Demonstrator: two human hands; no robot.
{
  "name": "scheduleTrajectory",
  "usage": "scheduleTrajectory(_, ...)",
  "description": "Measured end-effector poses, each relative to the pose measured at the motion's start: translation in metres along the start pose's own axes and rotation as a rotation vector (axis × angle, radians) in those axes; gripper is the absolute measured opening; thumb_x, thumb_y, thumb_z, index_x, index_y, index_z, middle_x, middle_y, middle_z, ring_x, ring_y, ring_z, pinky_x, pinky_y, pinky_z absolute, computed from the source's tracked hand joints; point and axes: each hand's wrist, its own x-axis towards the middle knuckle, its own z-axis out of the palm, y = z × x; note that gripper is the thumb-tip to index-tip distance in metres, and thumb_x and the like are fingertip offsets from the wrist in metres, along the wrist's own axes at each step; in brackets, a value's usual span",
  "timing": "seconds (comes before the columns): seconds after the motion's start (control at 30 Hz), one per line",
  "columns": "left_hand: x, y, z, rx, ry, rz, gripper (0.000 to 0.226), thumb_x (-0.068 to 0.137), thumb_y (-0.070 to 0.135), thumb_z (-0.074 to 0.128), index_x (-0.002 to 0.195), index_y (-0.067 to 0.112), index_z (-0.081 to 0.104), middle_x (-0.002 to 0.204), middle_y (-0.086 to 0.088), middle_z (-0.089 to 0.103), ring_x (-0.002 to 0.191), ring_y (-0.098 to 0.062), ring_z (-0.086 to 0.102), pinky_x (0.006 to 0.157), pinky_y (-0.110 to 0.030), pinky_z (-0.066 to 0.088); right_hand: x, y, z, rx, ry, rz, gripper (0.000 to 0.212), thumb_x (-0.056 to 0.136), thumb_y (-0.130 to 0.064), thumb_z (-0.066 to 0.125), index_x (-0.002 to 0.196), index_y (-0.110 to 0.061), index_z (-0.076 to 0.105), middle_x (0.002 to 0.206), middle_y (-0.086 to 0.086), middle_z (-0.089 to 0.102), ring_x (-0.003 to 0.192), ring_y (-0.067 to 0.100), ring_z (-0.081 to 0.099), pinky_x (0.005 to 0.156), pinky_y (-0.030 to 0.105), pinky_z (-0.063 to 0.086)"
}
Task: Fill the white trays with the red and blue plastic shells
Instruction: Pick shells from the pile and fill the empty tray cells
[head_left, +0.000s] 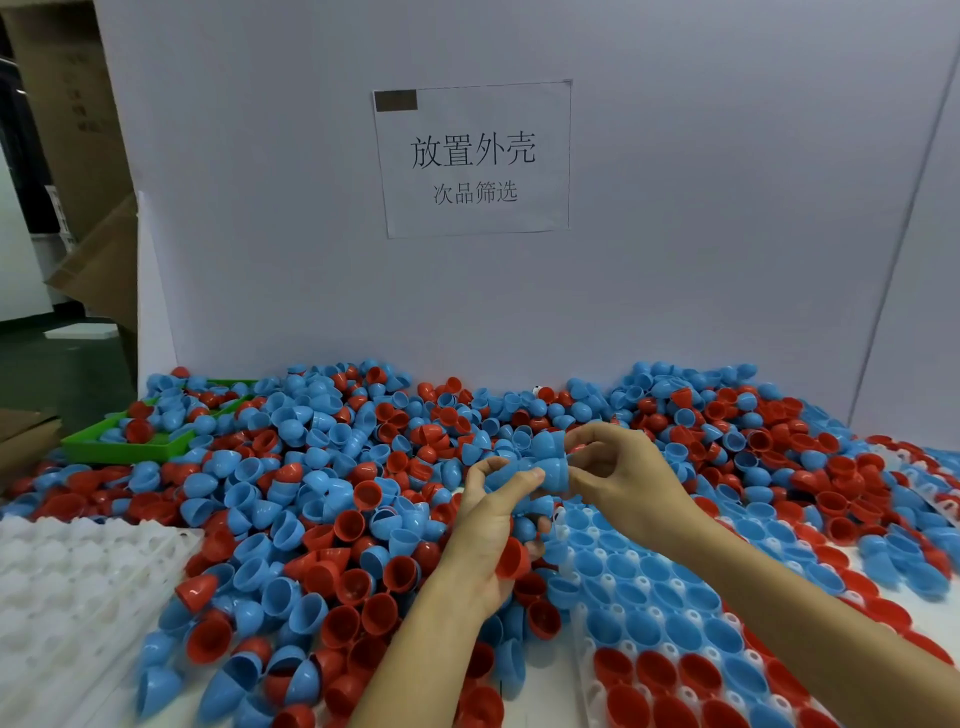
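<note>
Head view: both hands meet above the shell pile (311, 493). The left hand (493, 525) and the right hand (618, 473) pinch blue shells (545, 462); a partly filled white tray (649, 587) lies beneath, an empty tray (67, 577) at left.

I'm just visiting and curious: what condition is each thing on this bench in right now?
Left hand: grips blue and red shells.
Right hand: pinches a blue shell.
Right white tray: partly filled, shells sitting open side up.
Left white tray: holds no shells.
Green tray: holds some shells.
Loose shell pile: heaped, unsorted.
Paper sign: stuck on the white board.
</note>
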Motion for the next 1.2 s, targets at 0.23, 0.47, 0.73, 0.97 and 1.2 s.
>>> scheduleTrajectory(0.23,0.005,-0.003,-0.002,-0.029,0.014,-0.005,0.047,0.087,0.01,0.073,0.124,0.022,0.047,0.088,-0.018,0.066,0.049,-0.019,0.056,0.038,-0.022,0.042,0.002,0.003,-0.01,0.026,0.074,0.092,0.015,0.089,-0.011,0.071,0.09,-0.026,0.073,0.051,-0.009,0.046,0.048,0.011,0.039,0.049,0.023,0.042)
scheduleTrajectory(0.47,0.008,-0.004,-0.004,-0.034,0.033,-0.002,0.048,0.085,0.011,0.074,0.123,0.021,0.047,0.09,-0.019,0.066,0.048,-0.019,0.057,0.036,-0.023,0.041,-0.008,0.003,-0.03,0.123,0.048,0.209,0.014,0.086,-0.007,0.071,0.092,-0.02,0.073,0.068,0.003,0.073,0.057,0.01,0.066,0.061,0.025,0.05)
scheduleTrajectory(0.73,0.007,-0.005,-0.002,-0.002,0.061,-0.002,0.045,0.087,0.01,0.073,0.122,0.021,0.047,0.089,-0.017,0.069,0.046,-0.019,0.056,0.036,-0.022,0.039,-0.015,0.007,-0.024,0.198,0.028,0.23,0.011,0.085,-0.009,0.074,0.09,-0.018,0.074,0.072,0.003,0.071,0.064,0.014,0.061,0.063,0.026,0.048)
scheduleTrajectory(0.97,0.007,-0.006,-0.002,-0.003,0.072,0.002,0.043,0.088,0.01,0.072,0.121,0.02,0.047,0.1,-0.021,0.067,0.047,-0.02,0.056,0.036,-0.022,0.041,-0.01,0.001,-0.006,0.229,-0.013,0.301,0.014,0.091,-0.002,0.068,0.098,-0.013,0.068,0.08,0.014,0.075,0.066,0.019,0.074,0.055,0.018,0.053)
scheduleTrajectory(1.2,0.008,-0.005,-0.002,0.005,0.076,0.02,0.044,0.088,0.01,0.072,0.122,0.021,0.047,0.105,-0.021,0.066,0.046,-0.019,0.055,0.036,-0.022,0.041,-0.005,-0.003,-0.005,0.32,-0.162,0.442,0.026,0.097,-0.003,0.053,0.106,-0.018,0.072,0.093,0.004,0.07,0.074,0.014,0.061,0.066,0.027,0.042)
